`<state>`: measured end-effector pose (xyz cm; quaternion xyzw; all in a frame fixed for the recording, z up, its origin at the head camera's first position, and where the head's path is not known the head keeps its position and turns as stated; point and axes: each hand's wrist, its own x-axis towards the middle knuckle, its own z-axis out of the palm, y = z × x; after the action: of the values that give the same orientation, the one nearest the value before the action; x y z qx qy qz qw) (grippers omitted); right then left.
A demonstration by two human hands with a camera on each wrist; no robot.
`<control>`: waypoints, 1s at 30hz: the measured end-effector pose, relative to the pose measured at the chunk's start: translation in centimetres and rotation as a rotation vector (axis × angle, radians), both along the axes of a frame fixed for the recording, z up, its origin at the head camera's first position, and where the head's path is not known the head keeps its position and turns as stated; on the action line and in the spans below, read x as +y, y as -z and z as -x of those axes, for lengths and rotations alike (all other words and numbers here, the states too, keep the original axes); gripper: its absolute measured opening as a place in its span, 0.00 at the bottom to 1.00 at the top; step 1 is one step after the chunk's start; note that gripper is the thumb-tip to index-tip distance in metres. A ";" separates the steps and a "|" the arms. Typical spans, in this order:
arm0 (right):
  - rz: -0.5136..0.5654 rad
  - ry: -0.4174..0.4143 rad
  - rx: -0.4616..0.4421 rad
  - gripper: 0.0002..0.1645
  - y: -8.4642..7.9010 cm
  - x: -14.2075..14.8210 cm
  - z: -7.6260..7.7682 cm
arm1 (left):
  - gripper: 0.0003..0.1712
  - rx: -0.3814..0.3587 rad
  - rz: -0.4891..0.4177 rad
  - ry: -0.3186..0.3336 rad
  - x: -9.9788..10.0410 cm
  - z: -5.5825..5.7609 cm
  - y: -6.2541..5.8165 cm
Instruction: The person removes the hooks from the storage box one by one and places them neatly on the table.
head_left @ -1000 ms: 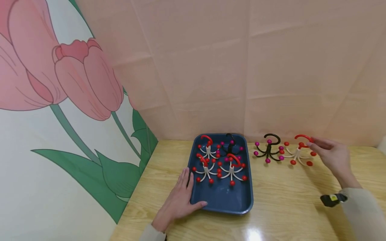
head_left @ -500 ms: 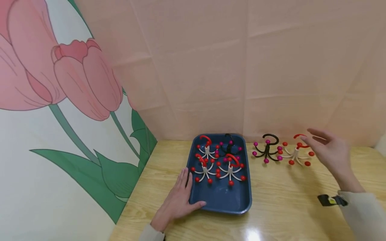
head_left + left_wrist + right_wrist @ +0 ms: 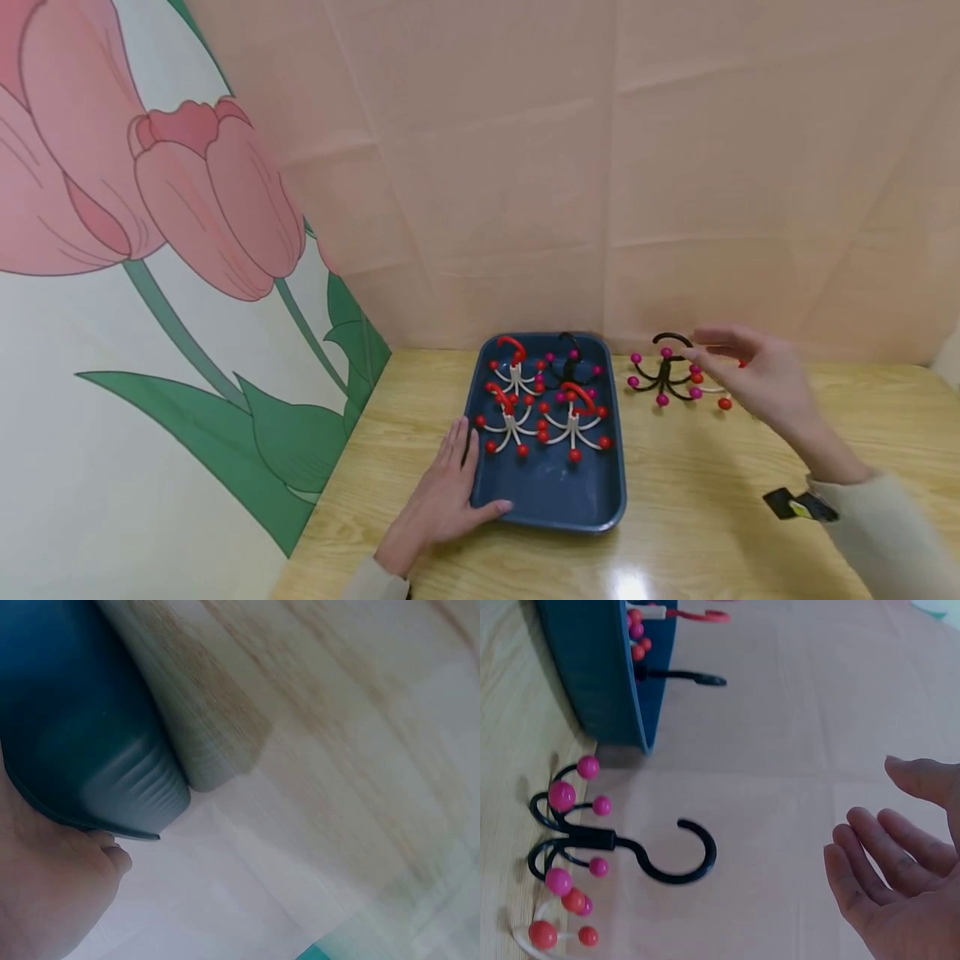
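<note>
Fingers of the right hand (image 3: pixel 768 387) in the head view point left, beside the hook of a black, plastic-looking hanger with magenta balls (image 3: pixel 665 375). That hanger stands upright on the pale wood-grain table (image 3: pixel 690 517), just right of the dark-blue rectangular tray (image 3: pixel 547 500). Its hook opens leftward, its bowed side facing the right hand, the nearer of the two. The right forearm slants up from the lower right; the hand partly hides a white hanger with red balls (image 3: pixel 724 404). The left hand (image 3: pixel 442 492) lies along the tray's left side, fingers straight, thumb at the near rim.

The left wrist view shows that hand against the tray, fingertips mostly hidden.

The right wrist view, turned sideways, shows a gap between hook and fingers; thumb and gently bent fingers are apart, with nothing between them.
</note>
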<state>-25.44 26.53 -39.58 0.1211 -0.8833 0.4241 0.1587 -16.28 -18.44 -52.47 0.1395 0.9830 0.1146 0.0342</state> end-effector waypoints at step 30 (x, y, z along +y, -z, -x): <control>-0.303 -0.371 -0.181 0.30 2.3 -10.7 1.0 | 0.69 -0.016 -0.021 -0.014 0.1 -0.1 -0.1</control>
<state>-26.41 15.80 -41.83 0.2650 -0.9101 0.3179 -0.0215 -16.22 -18.38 -52.33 0.1320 0.9823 0.1264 0.0399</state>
